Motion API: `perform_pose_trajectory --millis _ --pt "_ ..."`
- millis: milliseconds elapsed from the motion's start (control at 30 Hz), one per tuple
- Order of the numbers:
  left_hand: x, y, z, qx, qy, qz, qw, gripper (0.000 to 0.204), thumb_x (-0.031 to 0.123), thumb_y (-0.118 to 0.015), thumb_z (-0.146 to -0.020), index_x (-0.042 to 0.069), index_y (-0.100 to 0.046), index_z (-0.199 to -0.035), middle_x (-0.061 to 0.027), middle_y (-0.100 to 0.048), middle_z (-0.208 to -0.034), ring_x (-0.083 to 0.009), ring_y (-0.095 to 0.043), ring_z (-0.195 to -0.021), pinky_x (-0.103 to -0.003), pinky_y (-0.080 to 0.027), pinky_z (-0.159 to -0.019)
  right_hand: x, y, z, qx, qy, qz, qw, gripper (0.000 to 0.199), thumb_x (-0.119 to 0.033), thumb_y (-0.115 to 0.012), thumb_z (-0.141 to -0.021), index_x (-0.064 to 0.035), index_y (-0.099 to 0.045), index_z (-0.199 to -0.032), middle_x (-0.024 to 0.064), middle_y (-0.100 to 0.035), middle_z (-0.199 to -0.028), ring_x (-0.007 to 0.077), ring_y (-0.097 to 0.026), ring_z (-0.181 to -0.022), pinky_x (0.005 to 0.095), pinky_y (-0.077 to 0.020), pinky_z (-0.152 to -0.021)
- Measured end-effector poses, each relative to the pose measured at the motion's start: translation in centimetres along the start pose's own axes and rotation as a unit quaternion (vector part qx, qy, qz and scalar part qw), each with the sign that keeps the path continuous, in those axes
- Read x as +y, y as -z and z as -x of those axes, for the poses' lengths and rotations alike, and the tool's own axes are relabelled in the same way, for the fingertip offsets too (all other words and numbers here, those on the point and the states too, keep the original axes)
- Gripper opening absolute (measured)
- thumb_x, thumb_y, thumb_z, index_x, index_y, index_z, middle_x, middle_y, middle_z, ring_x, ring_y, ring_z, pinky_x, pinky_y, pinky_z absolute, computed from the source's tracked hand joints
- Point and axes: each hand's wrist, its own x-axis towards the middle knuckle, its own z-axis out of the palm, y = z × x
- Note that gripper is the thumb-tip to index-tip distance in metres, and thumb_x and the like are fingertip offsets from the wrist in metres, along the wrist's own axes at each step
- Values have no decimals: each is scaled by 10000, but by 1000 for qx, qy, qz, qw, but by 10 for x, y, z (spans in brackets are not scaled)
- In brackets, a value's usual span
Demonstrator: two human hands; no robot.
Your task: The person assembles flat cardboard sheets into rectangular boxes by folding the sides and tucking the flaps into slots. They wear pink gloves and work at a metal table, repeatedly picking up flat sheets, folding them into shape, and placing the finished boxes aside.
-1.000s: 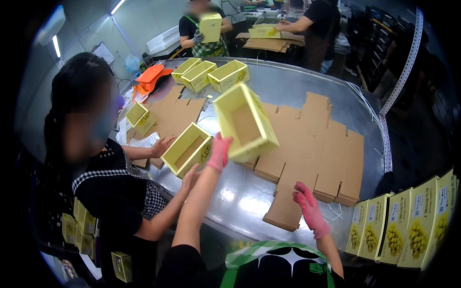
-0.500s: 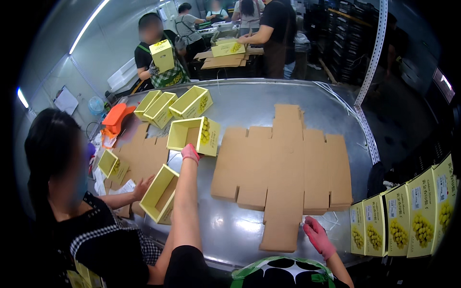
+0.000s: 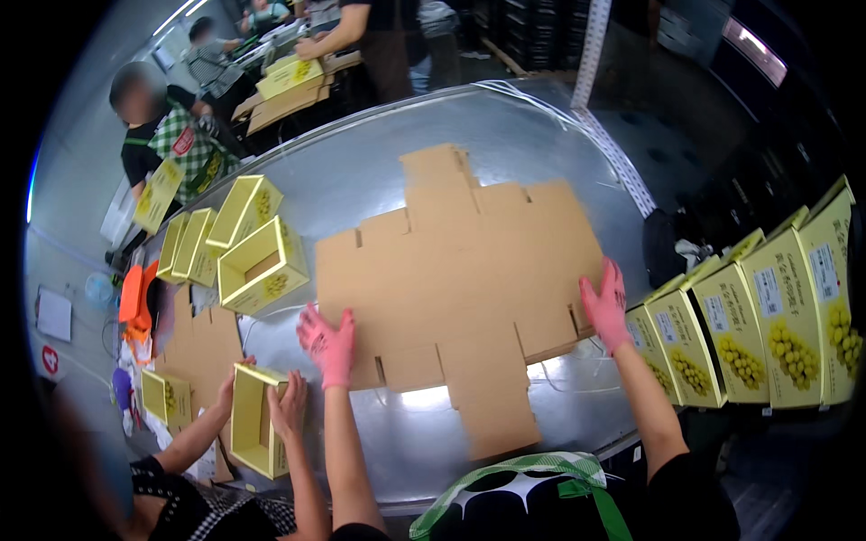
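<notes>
A flat brown cardboard box blank lies unfolded on the shiny metal table. My left hand, in a pink glove, rests flat on the blank's near left edge. My right hand, also in a pink glove, presses on the blank's right edge with its fingers spread. Neither hand holds anything. An open yellow box stands on the table just left of the blank.
A person at my left holds a yellow box with both hands. More yellow boxes stand at the table's far left. A row of yellow cartons lines the right side. Other people work at a table behind.
My left hand let go of the yellow box, which now stands on the table, and came back onto the cardboard blank. My right hand moved up onto the blank's right edge.
</notes>
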Motion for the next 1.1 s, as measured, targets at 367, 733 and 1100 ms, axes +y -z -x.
perform_pose_trajectory --millis 367,733,1100 --pt "-51 22 8 -137 44 35 989 664 576 -520 -814 -30 -593 -1074 -255 -617 -1060 -397 -562 -1036 -433 -423 -894 85 -32 -64 -213 -176 -67 959 735 -539 -557 -818 27 -434 -1271 249 -497 -1270 357 -489 -1189 427 -410 -966" --pt "21 77 35 -20 -179 47 983 297 284 -661 -761 38 -581 -907 -144 -642 -787 -318 -631 -799 -407 -499 -705 8 16 -38 -50 52 158 985 388 -404 -601 -826 -68 -504 -994 125 -578 -1000 297 -615 -895 402 -505 -749" --pt "55 -56 80 -115 -75 283 949 321 182 -603 -833 66 -506 -1116 -158 -588 -933 -324 -598 -859 -431 -485 -727 -50 -19 27 -267 183 -11 946 364 -434 -492 -889 -160 -563 -1118 166 -539 -1120 354 -535 -1052 461 -438 -885"
